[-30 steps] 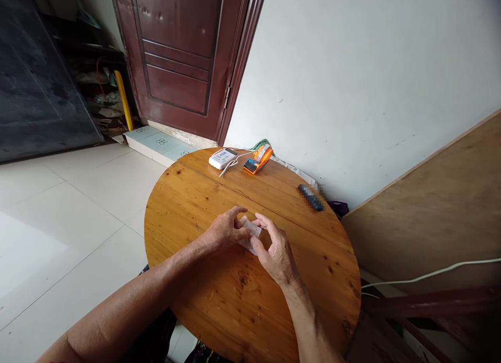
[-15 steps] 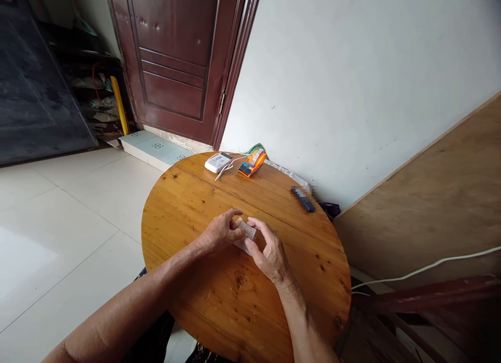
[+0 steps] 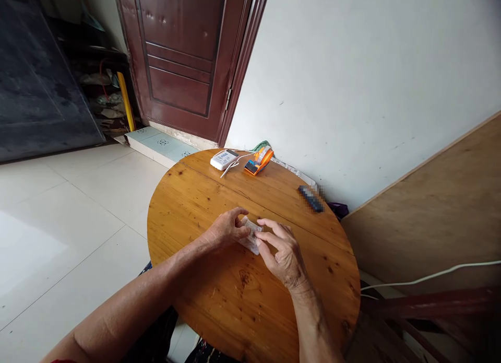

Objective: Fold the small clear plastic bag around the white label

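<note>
A small whitish, see-through rectangular packet (image 3: 250, 244) with faint print lies at the middle of the round wooden table, between my hands. My left hand (image 3: 229, 227) grips it from the left, the thumb across its top and the fingers bent around its far side. From the right, my right hand (image 3: 279, 250) pinches at the packet's right edge with thumb and index finger, the other fingers held loosely curved. The fingers cover part of the packet, and its contents are too small to make out.
Toward the back of the table (image 3: 188, 206) lie a white device with a cord (image 3: 224, 160) and an orange and blue tape dispenser (image 3: 258, 163). A blurred dark object (image 3: 311, 198) sits near the right rim. A white wall (image 3: 332, 91) rises behind.
My right hand has drawn slightly right, its index finger now meeting the thumb at the packet's edge. More of the packet shows. The whole view has shifted a little.
</note>
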The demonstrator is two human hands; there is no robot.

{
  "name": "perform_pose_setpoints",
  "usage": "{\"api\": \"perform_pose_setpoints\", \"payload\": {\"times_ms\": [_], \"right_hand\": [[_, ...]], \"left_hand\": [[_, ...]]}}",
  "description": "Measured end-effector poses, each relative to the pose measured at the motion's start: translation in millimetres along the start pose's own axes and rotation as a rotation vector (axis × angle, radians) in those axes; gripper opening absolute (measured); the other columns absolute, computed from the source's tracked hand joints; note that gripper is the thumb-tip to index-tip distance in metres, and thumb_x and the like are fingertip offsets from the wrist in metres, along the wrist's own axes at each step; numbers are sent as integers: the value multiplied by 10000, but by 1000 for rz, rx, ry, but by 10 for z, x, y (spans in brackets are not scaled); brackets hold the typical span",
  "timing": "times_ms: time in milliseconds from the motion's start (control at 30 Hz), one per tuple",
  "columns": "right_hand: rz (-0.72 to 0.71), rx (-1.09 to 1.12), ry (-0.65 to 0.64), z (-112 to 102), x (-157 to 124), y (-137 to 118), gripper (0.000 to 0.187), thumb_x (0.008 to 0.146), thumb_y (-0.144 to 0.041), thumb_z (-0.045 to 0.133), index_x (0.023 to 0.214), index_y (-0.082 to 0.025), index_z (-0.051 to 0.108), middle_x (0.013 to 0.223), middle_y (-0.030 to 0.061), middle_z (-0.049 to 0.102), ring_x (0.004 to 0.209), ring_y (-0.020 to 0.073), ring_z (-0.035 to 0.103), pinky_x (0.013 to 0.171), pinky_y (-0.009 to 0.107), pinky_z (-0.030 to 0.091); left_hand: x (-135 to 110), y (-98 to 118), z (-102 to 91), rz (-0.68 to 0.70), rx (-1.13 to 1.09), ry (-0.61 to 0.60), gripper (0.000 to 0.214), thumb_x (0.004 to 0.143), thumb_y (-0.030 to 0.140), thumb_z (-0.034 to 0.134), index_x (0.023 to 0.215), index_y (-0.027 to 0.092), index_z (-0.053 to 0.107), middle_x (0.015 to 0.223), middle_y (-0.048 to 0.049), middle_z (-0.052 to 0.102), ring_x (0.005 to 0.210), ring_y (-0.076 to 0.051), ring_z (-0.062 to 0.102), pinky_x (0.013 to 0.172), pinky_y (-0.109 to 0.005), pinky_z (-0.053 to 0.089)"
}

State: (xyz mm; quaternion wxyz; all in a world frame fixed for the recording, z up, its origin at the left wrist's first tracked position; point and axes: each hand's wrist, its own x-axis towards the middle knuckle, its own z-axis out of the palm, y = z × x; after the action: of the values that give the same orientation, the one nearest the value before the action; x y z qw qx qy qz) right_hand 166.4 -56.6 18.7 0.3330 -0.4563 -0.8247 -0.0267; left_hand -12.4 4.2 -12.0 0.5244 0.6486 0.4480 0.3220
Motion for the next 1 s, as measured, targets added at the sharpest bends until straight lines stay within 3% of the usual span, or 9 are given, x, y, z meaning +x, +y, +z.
{"api": "perform_pose_setpoints", "payload": {"times_ms": [100, 367, 600, 733, 833, 1000], "right_hand": [[-2, -22, 16, -13, 2, -2, 209, 812, -185, 570, 932, -235, 733, 1187, 91, 657, 1012, 253, 637, 891, 427, 499], [-51, -55, -25, 7, 44, -96, 159, 797, -142, 551, 805, -234, 680, 1083, 73, 681, 1040, 261, 605, 888, 426, 461], [-12, 64, 78, 33, 27, -82, 167, 829, -167, 547, 892, -241, 683, 1018, 57, 689, 964, 230, 633, 862, 402, 469], [-37, 17, 36, 53, 37, -82, 144, 808, -163, 559, 787, -242, 677, 1038, 58, 679, 1049, 256, 607, 895, 425, 456], [22, 97, 65, 50, 29, -70, 143, 828, -191, 560, 780, -241, 685, 1029, 57, 674, 1021, 248, 621, 893, 412, 476], [185, 234, 130, 37, -3, 10, 157, 871, -244, 543, 939, -230, 684, 1052, 69, 677, 1024, 243, 636, 924, 402, 493]], "left_hand": [[2, -3, -2, -2, -15, 10, 515, 736, 198, 632, 1242, 125, 574, 630, 71, 480, 565, -87, 439, 548, -213, 338], [29, -97, 16, 15, 4, 15, 535, 707, 234, 661, 1230, 161, 578, 641, 80, 485, 581, -87, 447, 549, -205, 338], [35, -86, 13, 13, 10, 18, 525, 725, 224, 650, 1237, 139, 575, 625, 83, 472, 567, -86, 440, 542, -208, 344], [31, -79, 8, 13, 15, 8, 523, 711, 218, 664, 1223, 151, 580, 636, 82, 483, 574, -84, 446, 542, -204, 340], [28, -79, 7, 13, 5, 3, 506, 719, 223, 658, 1214, 149, 583, 634, 80, 480, 571, -83, 441, 539, -204, 338], [9, -30, 7, -2, 8, 3, 522, 726, 193, 622, 1240, 129, 564, 626, 82, 460, 568, -82, 436, 545, -202, 347]]}}
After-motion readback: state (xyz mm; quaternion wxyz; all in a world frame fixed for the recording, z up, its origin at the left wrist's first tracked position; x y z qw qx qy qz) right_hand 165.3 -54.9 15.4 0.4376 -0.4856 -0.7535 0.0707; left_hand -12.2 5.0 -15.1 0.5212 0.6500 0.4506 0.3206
